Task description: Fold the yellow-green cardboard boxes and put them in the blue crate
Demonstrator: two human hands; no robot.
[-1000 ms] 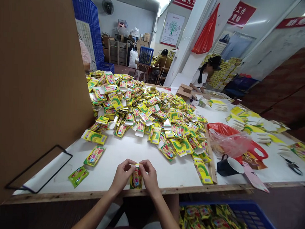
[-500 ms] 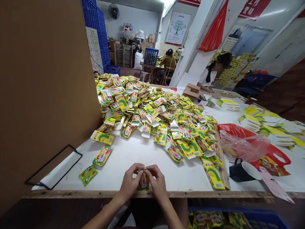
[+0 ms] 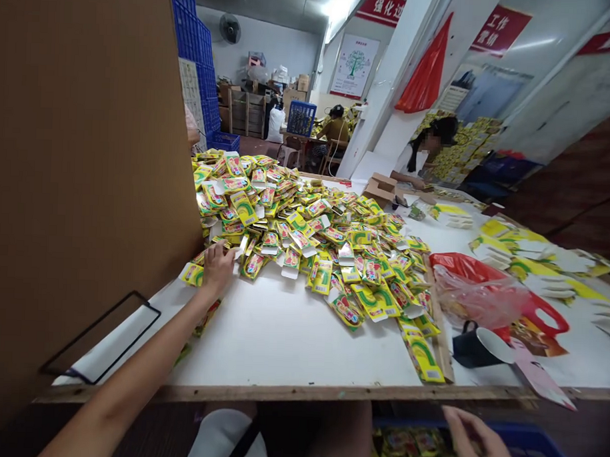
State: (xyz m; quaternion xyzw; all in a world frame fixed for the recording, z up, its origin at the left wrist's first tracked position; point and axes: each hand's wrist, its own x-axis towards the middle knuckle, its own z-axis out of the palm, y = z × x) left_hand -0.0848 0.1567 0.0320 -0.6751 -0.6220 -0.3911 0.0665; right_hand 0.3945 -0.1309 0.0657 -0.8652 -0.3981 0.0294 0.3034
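Currently: left hand [image 3: 218, 272] at the carton pile [image 3: 268, 200], right hand [image 3: 477, 442] over the blue crate [image 3: 532, 444]

Left hand is resting at the pile's near left edge, back of hand upward, fingers bending; cannot tell whether they are gripping a carton. Yellow-and-green cartons are lying heaped across the white table [image 3: 291, 345], many showing white end flaps. Left forearm is partly covering two packets [image 3: 206, 318] on the tabletop. Right hand is hovering low in view, past the table's front edge, fingers curving; cannot tell whether they are holding anything. Similar packets are lying inside the crate. Right of the pile, a dark mug [image 3: 468, 349] is sitting near a red plastic bag [image 3: 464, 264]. Farther back, a co-worker [image 3: 410, 164] is leaning toward the table.
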